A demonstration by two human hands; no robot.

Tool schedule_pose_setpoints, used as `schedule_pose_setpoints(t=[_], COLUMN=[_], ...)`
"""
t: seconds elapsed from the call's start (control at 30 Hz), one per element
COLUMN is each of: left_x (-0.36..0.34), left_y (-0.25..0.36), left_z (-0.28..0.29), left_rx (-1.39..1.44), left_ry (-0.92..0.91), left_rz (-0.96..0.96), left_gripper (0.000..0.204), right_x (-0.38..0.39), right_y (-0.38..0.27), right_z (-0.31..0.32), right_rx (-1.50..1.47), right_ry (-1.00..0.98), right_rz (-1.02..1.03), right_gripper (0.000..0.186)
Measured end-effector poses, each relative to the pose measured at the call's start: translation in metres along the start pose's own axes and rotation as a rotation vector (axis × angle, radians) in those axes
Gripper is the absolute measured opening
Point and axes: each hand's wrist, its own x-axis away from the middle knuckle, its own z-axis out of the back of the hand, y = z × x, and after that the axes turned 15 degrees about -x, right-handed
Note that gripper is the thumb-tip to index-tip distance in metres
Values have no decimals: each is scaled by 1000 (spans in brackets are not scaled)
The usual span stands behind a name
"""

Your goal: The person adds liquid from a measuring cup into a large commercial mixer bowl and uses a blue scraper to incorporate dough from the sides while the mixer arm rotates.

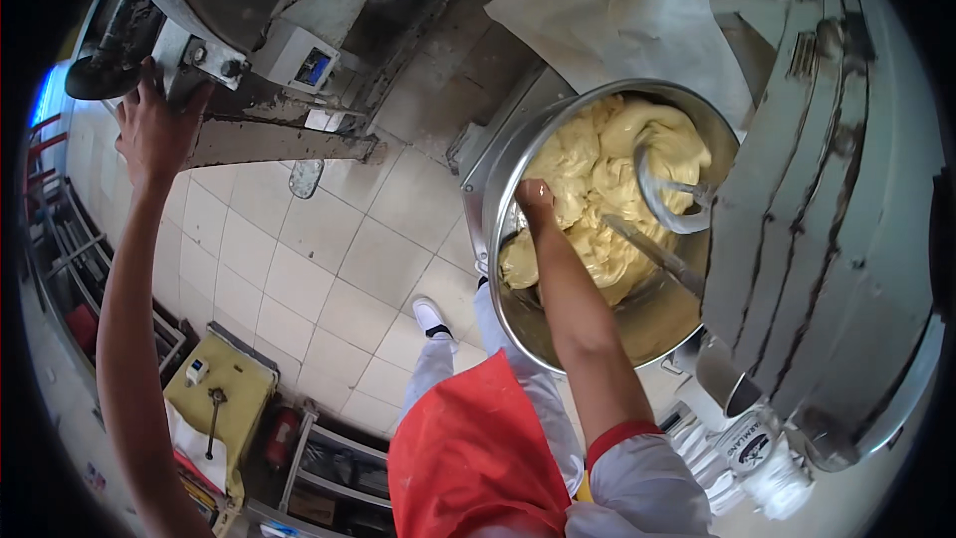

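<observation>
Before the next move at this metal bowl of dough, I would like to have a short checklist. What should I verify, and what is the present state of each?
1. Right grip out of the metal bowl: not ok, it is inside, at the dough.
2. Dough within the rim: ok, none visibly hangs over.
3. Curved hook free of dough: not ok, it sits in it.
4. Hook stopped: cannot tell from a single still.
5. Left grip off the machinery: not ok, it appears to rest against the grey metal bracket.
</observation>
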Motion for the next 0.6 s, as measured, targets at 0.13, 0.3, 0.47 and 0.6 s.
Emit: schedule_pose_setpoints(t=[0.13,0.3,0.47,0.6], left_x=[-22,-9,-10,-11], left_y=[32,4,6,7], left_z=[-4,-24,-11,-26], left_rx=[88,31,36,44], left_ry=[101,19,-48,18], left_rz=[-24,-34,16,-13], left_gripper=[88,77,72,73], right_x=[-42,7,181,195], right_y=[143,76,64,104], right_z=[-42,-28,-11,4], right_rx=[-179,-232,89,463], right_ry=[20,64,37,-457], right_rz=[-105,-18,298,237], right_gripper=[53,41,21,26])
